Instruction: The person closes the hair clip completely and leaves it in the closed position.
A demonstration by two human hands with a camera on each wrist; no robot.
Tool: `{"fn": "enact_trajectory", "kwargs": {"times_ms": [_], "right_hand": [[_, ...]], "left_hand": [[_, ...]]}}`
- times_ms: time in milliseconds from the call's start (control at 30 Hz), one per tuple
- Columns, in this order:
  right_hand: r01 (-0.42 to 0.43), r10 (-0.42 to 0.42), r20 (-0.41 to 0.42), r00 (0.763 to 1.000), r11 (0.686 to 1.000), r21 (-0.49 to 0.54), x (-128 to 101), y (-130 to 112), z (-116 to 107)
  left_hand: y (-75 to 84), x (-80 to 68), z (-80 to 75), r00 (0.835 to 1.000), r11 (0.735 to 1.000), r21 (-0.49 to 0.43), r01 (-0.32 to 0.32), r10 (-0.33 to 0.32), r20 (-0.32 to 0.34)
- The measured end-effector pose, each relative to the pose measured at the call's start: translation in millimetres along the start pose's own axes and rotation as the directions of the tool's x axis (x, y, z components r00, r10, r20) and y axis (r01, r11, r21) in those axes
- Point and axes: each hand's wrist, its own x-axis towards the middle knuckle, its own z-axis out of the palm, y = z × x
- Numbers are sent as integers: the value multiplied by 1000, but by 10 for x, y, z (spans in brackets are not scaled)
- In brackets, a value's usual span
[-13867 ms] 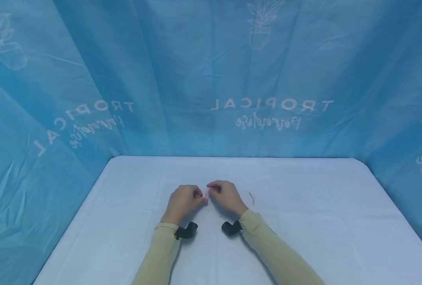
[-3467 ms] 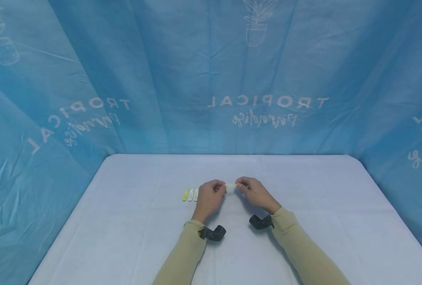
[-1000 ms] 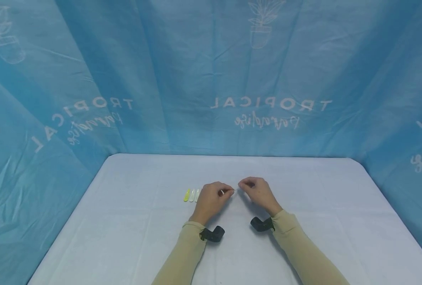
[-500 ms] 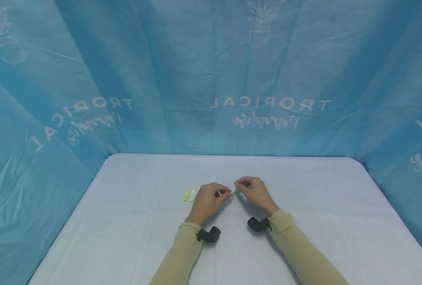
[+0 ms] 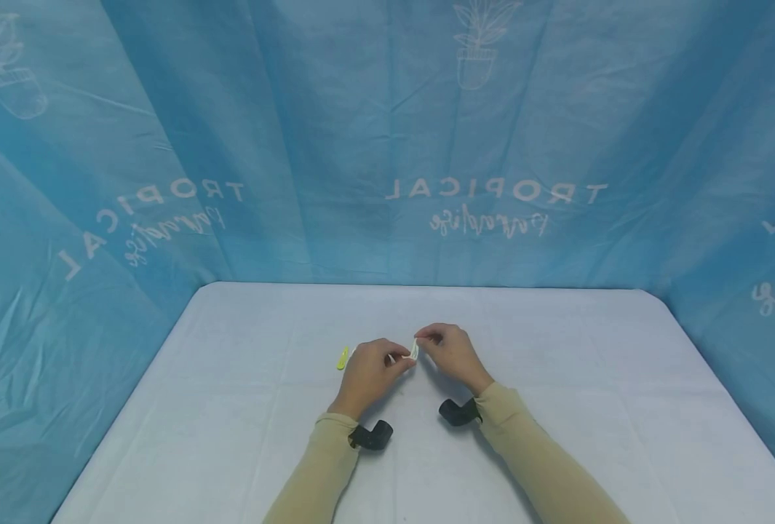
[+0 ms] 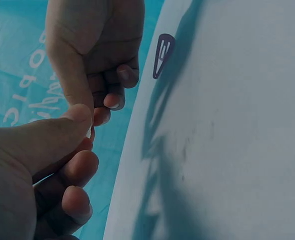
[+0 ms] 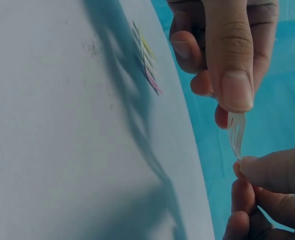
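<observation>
While earlier apart, both hands' fingers [image 5: 408,354] seemingly on clip [image 5: 414,349].

I was working in a makeshift recording booth rather than any lived-in room: a white-covered tabletop [image 5: 557,407] stood enclosed on three sides by a blue printed backdrop [image 5: 335,145], creased like thin sheeting, bearing mirrored "TROPICAL" lettering [image 5: 498,192] and potted-plant drawings [image 5: 477,45].
</observation>
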Motion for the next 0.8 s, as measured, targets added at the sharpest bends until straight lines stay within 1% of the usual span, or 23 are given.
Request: {"fn": "enact_trajectory", "kwargs": {"times_ms": [233, 400, 567, 667, 800], "right_hand": [[15, -15, 8, 1000, 1000, -12, 10, -79, 86], [41, -41, 16, 999, 999, -31, 31, -95, 160], [73, -72, 16, 997, 996, -45, 52, -91, 230], [65, -64, 27, 998, 996, -52, 63, -100, 266], [80, -78, 38, 996, 995, -61, 66, -114, 312]], "left_hand": [[-48, -52, -45, 998, 997, 70, -24, 27, -48], [-74, -83, -72, 995, 991, 133, -11, 23, -92], [-97, -109, -95, 994, 988, 153, 5, 12, -112], [-113, -124, -109, 993, 987, 160, 5, 14, -118], [-145, -143, -113, 991, 986, 169, 3, 20, -130]]}}
